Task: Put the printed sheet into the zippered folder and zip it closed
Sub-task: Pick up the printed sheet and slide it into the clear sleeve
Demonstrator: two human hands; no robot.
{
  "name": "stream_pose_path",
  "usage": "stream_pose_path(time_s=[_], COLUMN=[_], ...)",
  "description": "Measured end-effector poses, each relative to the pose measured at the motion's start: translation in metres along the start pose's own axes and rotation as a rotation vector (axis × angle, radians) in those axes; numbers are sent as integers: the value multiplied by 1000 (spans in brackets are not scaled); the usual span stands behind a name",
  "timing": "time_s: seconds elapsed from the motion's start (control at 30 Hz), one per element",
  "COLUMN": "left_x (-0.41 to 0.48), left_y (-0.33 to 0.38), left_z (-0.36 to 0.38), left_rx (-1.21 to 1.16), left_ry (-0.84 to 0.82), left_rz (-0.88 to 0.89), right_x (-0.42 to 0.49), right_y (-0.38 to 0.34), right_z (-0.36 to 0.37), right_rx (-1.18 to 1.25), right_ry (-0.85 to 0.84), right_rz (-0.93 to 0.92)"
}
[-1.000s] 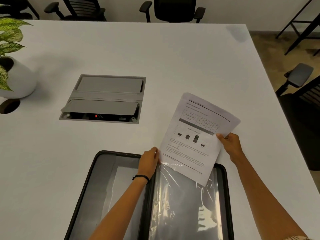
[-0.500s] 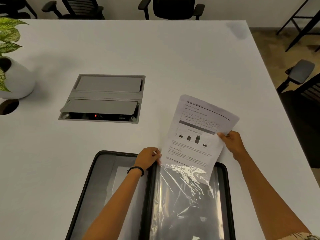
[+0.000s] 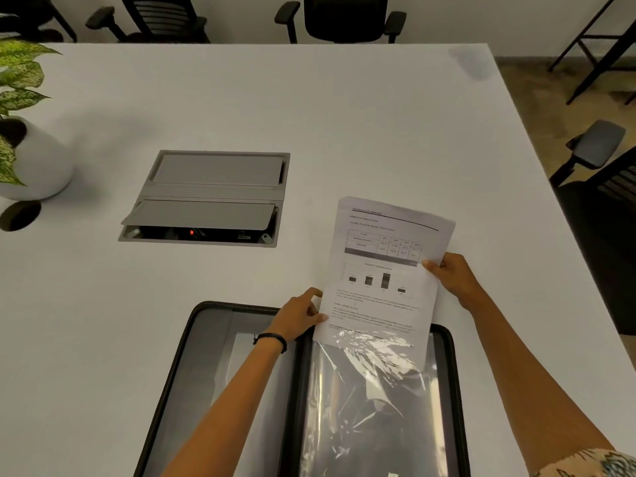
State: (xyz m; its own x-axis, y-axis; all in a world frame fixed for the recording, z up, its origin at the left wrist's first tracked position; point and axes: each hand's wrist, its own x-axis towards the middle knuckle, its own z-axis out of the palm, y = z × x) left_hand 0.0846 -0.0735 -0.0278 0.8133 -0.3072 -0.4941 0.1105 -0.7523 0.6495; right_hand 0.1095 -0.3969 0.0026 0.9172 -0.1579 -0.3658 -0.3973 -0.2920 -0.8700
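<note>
The black zippered folder (image 3: 187,342) lies open on the white table at the near edge, with a clear plastic sleeve (image 3: 364,407) on its right half. The printed sheet (image 3: 385,266), with a table and a bar chart on it, has its lower end inside the top of the sleeve. My right hand (image 3: 454,277) pinches the sheet's right edge. My left hand (image 3: 303,315) pinches the sleeve's top left corner beside the sheet.
A grey cable box (image 3: 210,197) with its flap ajar is set into the table (image 3: 344,115) beyond the folder. A potted plant (image 3: 27,139) stands at the left edge. Office chairs (image 3: 347,15) line the far side and the right side.
The sheet has turned more upright and slid further down into the plastic sleeve. My right hand has moved down with it; my left hand stays at the sleeve's top.
</note>
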Motion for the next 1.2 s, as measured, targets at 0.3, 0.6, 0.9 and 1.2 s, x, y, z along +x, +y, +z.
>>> stream_pose_path(time_s=[0.3, 0.6, 0.9, 1.2], left_x=[4, 17, 31, 40], left_y=[3, 23, 58, 72], left_z=[2, -2, -23, -40], left_rx=[-135, -627, -477, -95], left_ry=[95, 211, 456, 543], left_rz=[2, -72, 180, 291], right_x=[5, -3, -8, -4], right_y=[-11, -11, -22, -20], right_z=[-1, 12, 23, 30], right_rx=[-47, -138, -118, -241], right_ry=[-129, -339, 143, 167], right_rz=[11, 29, -321, -374])
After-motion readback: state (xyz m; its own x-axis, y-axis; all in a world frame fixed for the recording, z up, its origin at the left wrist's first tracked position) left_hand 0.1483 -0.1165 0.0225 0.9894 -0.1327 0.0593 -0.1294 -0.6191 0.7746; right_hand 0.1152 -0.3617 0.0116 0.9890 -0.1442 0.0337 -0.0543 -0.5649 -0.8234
